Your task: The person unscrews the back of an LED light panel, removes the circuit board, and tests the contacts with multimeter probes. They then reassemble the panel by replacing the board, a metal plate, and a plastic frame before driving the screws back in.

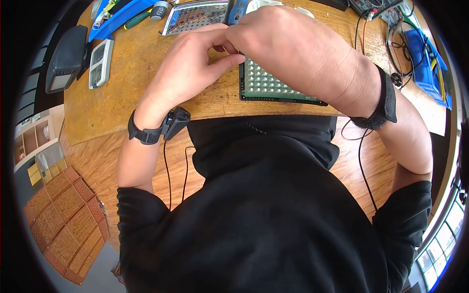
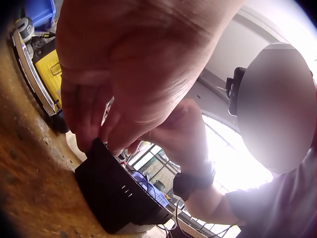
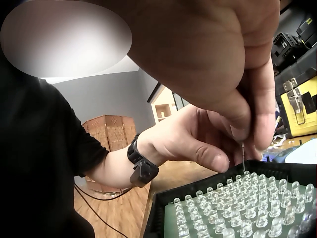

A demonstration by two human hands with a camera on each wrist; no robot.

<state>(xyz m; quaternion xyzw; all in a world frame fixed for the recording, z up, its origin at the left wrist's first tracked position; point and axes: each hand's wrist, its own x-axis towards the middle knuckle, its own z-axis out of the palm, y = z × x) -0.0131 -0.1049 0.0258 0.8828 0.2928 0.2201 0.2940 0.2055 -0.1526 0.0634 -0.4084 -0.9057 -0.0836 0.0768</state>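
Observation:
A green circuit board [image 1: 266, 83] with rows of clear LEDs [image 3: 246, 227] sits in a shallow black case [image 2: 116, 191] at the table's front edge. My right hand [image 1: 278, 36] arches over the board and pinches a thin metal shaft [image 3: 243, 157], which stands nearly upright over the case's far-left corner. Its upper part is hidden by the fingers. At the same corner is my left hand [image 1: 188, 68], its thumb stretched toward the right fingertips. In the left wrist view its fingertips overlap the case corner; whether they grip it I cannot tell.
At the back left are a blue tray [image 1: 106, 23], a green-handled tool [image 1: 139, 20] and a white-framed object [image 1: 100, 63]. A sheet with rows of holes [image 1: 198, 17] lies beyond the hands. Cables and a blue bin [image 1: 424, 56] are at right; a yellow-black toolbox [image 3: 299, 109] stands behind.

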